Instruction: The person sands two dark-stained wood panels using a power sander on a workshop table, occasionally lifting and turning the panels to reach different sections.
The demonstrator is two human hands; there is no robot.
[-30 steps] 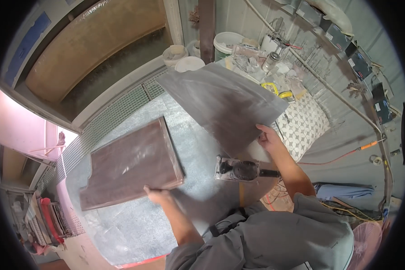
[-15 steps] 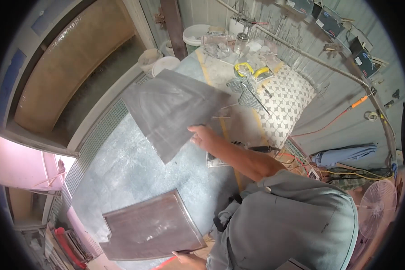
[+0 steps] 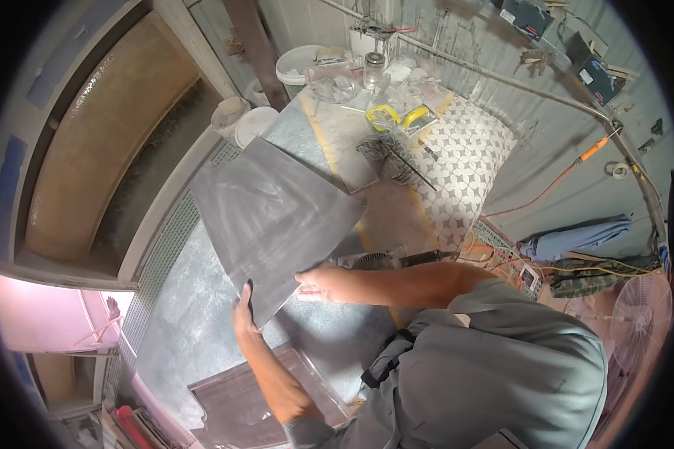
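A flat dark grey panel (image 3: 273, 217), dusty with swirl marks, is tilted above the blue-grey work table (image 3: 195, 299). My right hand (image 3: 322, 284) is closed on its near right edge, with the thumb on top and the fingers underneath. Close by, at the nearest corner, my left hand (image 3: 246, 316) grips the same panel, its thumb on the upper face. A second dark panel (image 3: 240, 396), brownish with a raised rim and a notched corner, rests at the table's near side. My left forearm covers part of it.
A corded power tool (image 3: 382, 260) lies to the right of my right hand. Beyond are yellow-handled tools (image 3: 416, 116), a dark crumpled cloth (image 3: 397, 157), a patterned sheet (image 3: 464, 150), a glass jar (image 3: 374, 69) and white buckets (image 3: 256, 126). A fan (image 3: 640, 322) stands at right.
My left hand has let go of the second panel and taken hold of the upper panel's near corner. My right hand and that panel have come nearer to me.
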